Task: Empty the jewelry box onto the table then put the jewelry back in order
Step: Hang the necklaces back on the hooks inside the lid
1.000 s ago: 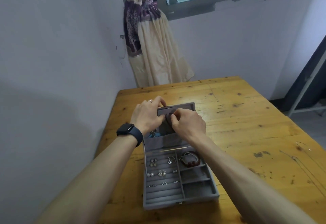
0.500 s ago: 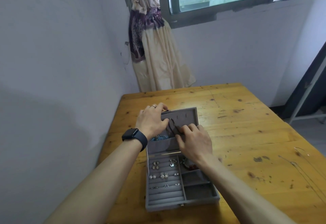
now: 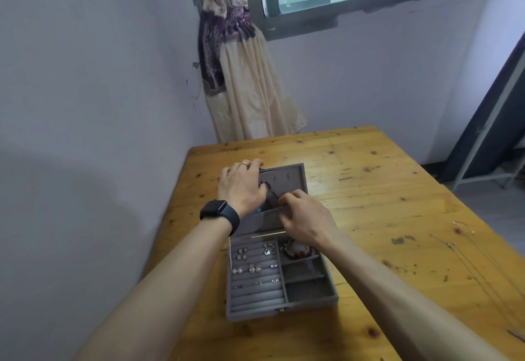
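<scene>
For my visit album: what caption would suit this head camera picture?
Both hands, left hand and right hand, work at the open lid of a grey jewelry box on a wooden table.

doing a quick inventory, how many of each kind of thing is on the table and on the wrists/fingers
jewelry box: 1
thin chain necklaces lying loose on the table: 2, as far as can be told
smartwatch on the left wrist: 1
ring on the left hand: 1
Total: 5
The small pieces inside the box are too small to count.

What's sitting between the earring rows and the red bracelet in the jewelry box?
In the head view, only a grey divider wall separates the earring rows from the red bracelet.
</scene>
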Available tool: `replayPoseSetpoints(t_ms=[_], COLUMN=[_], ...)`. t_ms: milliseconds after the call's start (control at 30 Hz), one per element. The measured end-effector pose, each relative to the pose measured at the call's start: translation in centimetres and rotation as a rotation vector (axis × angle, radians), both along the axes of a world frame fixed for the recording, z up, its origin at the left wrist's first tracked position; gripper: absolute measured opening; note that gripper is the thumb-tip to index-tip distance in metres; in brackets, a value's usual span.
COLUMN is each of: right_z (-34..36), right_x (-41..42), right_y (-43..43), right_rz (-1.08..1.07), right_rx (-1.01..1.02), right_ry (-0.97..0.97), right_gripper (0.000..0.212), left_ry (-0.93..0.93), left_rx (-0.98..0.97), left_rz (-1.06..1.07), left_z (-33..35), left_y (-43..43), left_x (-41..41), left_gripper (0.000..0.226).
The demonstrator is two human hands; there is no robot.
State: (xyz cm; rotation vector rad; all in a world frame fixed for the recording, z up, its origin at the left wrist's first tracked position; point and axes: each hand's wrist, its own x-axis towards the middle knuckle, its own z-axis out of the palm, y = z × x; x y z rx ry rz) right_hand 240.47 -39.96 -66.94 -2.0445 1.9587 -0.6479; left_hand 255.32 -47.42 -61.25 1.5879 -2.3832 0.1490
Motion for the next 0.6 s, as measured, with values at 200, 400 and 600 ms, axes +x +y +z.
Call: replayPoseSetpoints(t_ms=[200,400,600], right_z=[0.8,0.3,-2.7], right_x=[-2.5,-6.8,-11.7], right_y=[3.9,14.1,23.8], right_rz=[-0.071,-0.284,-0.518], right_rx=[-0.160,-0.339,-0.301], right_ry=[-0.206,-0.327,-0.317], right_gripper=[0.027,0.024,0.021], left_ry=[0.105,0.292,0.320], left_rx=[-0.058,0.057,0.233], left_rz=[-0.140,-0.301,-0.444], left_z=[0.0,-3.3,-8.7], left_y=[3.5,10.5,17.8], left_x=[-2.2,-6.1,-11.2], left_gripper=[0.051,0.050,0.049])
